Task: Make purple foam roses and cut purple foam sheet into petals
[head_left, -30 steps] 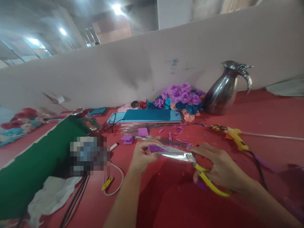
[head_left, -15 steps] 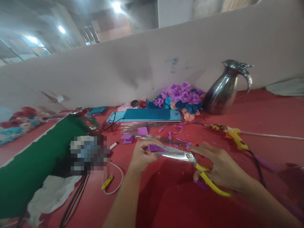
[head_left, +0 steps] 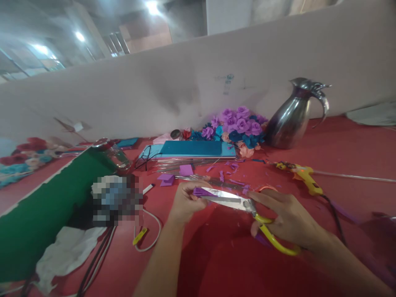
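Head view: left hand pinching purple strip just above red surface; right hand gripping yellow-handled scissors, blades slightly parted around strip's end. Likely risk: blades lying close to left fingertips, so nicked finger or crooked cut on any slip. Steel jug upright near wall, contents hidden. Glue gun lying beside right hand.

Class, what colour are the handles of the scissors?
Yellow scissors handles, clearest in the head view.
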A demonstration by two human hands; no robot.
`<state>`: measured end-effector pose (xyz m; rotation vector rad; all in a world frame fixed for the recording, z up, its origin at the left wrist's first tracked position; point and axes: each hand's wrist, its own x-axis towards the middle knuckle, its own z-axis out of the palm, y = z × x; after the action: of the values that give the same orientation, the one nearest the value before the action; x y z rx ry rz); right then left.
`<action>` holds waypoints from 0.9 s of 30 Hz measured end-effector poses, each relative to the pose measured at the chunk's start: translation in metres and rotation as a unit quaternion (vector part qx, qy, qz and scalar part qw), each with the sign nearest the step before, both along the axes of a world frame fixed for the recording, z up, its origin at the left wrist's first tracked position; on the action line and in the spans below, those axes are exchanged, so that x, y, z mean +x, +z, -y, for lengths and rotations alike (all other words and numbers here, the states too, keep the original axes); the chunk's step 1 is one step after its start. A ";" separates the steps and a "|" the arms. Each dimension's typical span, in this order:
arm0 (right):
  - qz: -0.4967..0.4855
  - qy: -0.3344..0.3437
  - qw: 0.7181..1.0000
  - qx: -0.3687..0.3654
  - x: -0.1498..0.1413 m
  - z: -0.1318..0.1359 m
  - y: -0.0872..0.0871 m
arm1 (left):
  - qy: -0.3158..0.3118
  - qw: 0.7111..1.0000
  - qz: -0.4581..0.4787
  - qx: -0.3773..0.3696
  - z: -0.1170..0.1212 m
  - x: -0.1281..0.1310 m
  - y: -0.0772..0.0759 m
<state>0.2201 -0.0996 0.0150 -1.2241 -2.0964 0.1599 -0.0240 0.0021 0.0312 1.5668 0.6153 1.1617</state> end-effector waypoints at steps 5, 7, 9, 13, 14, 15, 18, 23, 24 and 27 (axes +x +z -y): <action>0.020 0.000 1.000 0.022 0.001 0.000 -0.003 | -0.005 1.000 0.005 -0.026 0.000 0.000 0.000; 0.025 -0.005 0.999 0.026 0.001 0.000 -0.004 | -0.004 0.999 0.004 -0.036 0.001 0.000 -0.001; 0.029 -0.010 0.999 0.031 0.002 0.000 -0.006 | -0.002 0.999 0.006 -0.044 0.002 0.001 -0.002; 0.038 -0.003 0.999 0.033 0.005 0.001 -0.010 | 0.033 0.994 0.020 -0.105 0.003 0.002 -0.005; 0.038 -0.003 0.999 0.032 0.005 0.001 -0.011 | 0.041 0.991 0.029 -0.122 0.002 0.002 -0.004; 0.033 -0.006 0.999 0.029 0.005 0.001 -0.012 | 0.045 0.989 0.040 -0.132 0.002 0.002 -0.003; 0.014 -0.061 0.998 -0.017 0.004 -0.001 -0.012 | 0.028 0.990 0.079 -0.110 0.001 0.003 0.001; 0.159 -0.266 0.934 -0.175 0.003 -0.008 -0.008 | 0.035 0.993 0.066 -0.089 -0.001 0.004 0.003; 0.189 -0.292 0.915 -0.206 0.004 -0.008 -0.007 | 0.042 0.994 0.051 -0.086 -0.002 0.004 0.002; 0.229 -0.315 0.883 -0.262 0.009 -0.007 -0.006 | 0.064 0.995 0.005 -0.071 -0.003 0.006 -0.004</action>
<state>0.2295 -0.0926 0.0089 -2.4117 -1.9542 0.1504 -0.0180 0.0050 0.0276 1.4162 0.7838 1.1926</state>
